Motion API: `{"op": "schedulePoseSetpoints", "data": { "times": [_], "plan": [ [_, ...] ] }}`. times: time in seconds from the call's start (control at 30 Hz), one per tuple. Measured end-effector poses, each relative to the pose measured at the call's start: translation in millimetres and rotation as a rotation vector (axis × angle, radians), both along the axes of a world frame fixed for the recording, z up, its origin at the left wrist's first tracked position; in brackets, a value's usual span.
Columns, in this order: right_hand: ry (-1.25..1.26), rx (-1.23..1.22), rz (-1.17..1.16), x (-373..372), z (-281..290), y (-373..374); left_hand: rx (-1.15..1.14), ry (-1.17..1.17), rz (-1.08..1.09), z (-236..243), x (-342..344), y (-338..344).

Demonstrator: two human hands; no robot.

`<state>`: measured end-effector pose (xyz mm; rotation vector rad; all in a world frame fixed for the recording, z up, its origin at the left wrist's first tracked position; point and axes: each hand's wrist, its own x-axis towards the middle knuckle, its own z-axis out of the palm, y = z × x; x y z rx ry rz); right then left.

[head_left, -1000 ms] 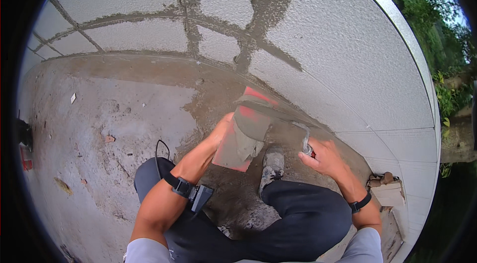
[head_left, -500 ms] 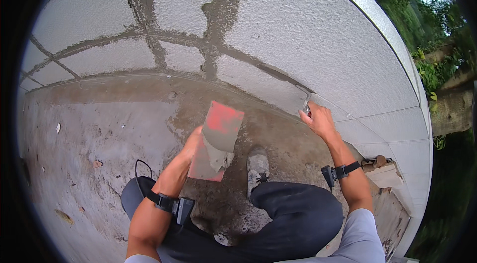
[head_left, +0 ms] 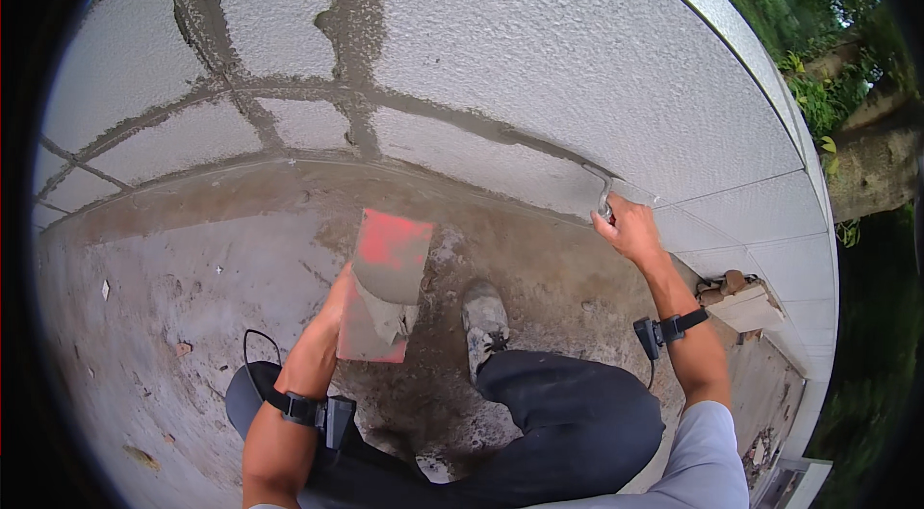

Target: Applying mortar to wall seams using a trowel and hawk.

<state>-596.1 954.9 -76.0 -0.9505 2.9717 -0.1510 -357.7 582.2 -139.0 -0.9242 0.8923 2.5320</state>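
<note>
My left hand (head_left: 337,307) grips a rectangular red mortar board (head_left: 395,240) from its left side, with the fingers hidden beneath it. Smeared grey mortar (head_left: 390,312) covers much of the board, and a thicker lump lies near its lower right. At the wall, my right hand (head_left: 632,228) is closed around the handle of a trowel with a bent metal neck (head_left: 606,193). Its thin blade is hard to make out against the seam between the white panels. A band of grey mortar (head_left: 452,116) runs along that seam, leftward from the trowel.
The textured white wall (head_left: 539,57) curves across the far side, with more mortared seams at left. Below it lies a stained concrete floor (head_left: 221,249) with small debris. Broken pieces (head_left: 736,302) sit by the wall at right. My shoe (head_left: 484,317) is between my hands.
My right hand and the trowel have moved right along the wall seam. The view has swung right, so the wall appears farther left. My left hand still holds the mortar board.
</note>
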Motion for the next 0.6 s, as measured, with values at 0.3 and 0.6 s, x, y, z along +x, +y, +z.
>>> {"op": "schedulePoseSetpoints", "data": {
  "times": [0.3, 0.6],
  "plan": [
    [-0.034, 0.057, 0.025, -7.1, -7.4, 67.3, 0.093, -0.042, -0.090, -24.8, 4.3, -0.2],
    [-0.013, -0.033, -0.085, 2.8, 7.8, 95.6, 0.194, -0.005, -0.210, -74.0, -12.6, 5.2]
  ]
}}
